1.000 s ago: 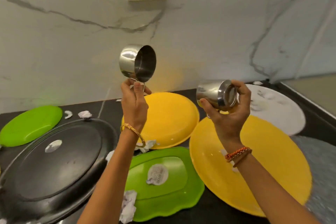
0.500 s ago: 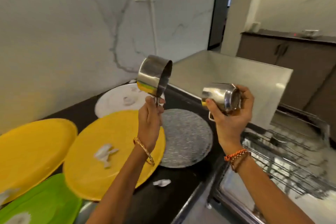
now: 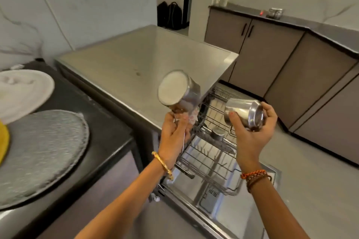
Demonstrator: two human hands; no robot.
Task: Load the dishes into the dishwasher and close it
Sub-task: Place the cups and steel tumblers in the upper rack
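Two steel cups are held up in the air above the open dishwasher. The left hand point(image 3: 174, 137) has its grip closed round the thin wire handle of the left cup point(image 3: 179, 91), which is tipped so that its flat base faces the camera. The right hand point(image 3: 252, 132) wraps its fingers and thumb round the body of the right cup point(image 3: 243, 113), which lies on its side with its base toward the right and its handle hanging below, near the thumb.

Below and between the two hands, the dishwasher's wire rack point(image 3: 209, 157) is pulled out over the lowered door point(image 3: 213, 200). One small steel vessel point(image 3: 218, 134) sits in the rack, just under the right cup. The dishwasher's grey top panel point(image 3: 145, 58) stretches behind the left cup.

On the dark bench point(image 3: 108, 122) to the left lie a textured silver plate point(image 3: 38, 153), a white plate point(image 3: 21, 91) behind it, and the edge of a yellow plate point(image 3: 3, 141) at the frame's border. Grey cabinets point(image 3: 291, 60) line the far wall.
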